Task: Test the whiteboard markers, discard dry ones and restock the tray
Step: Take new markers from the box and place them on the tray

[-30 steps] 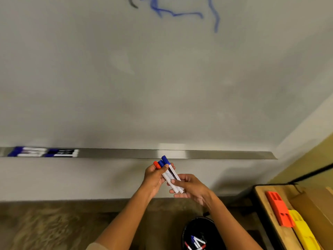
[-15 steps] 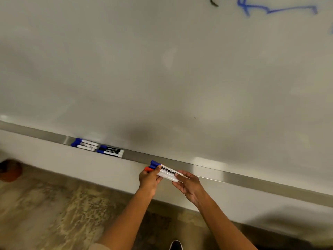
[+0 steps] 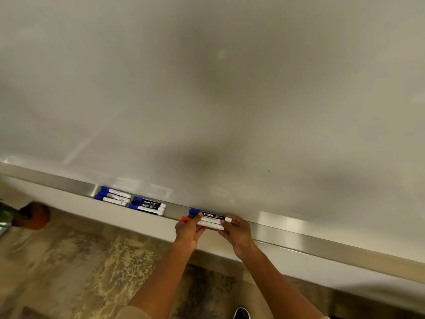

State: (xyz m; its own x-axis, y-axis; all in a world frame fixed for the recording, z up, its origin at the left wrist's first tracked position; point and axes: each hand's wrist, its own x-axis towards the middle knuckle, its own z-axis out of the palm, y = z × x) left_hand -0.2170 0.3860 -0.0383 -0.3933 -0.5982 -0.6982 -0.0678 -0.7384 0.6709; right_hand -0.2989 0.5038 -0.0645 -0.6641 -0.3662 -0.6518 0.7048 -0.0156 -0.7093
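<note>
Both hands clamp one bundle of markers (image 3: 208, 219) at the tray (image 3: 299, 233) lip, right of the two marker groups (image 3: 131, 202) already there: left hand (image 3: 187, 231) pinching the capped end, right hand (image 3: 236, 231) the tail. Best lowered level, then released together so none rolls off.

Bundle of markers (image 3: 210, 218), blue and red caps pointing left, white barrels, one black "camlin" label, lying level at the metal tray (image 3: 299, 233), two groups of blue-capped markers (image 3: 113, 196) (image 3: 148, 205) lying flat in tray, further left, side by side.
</note>
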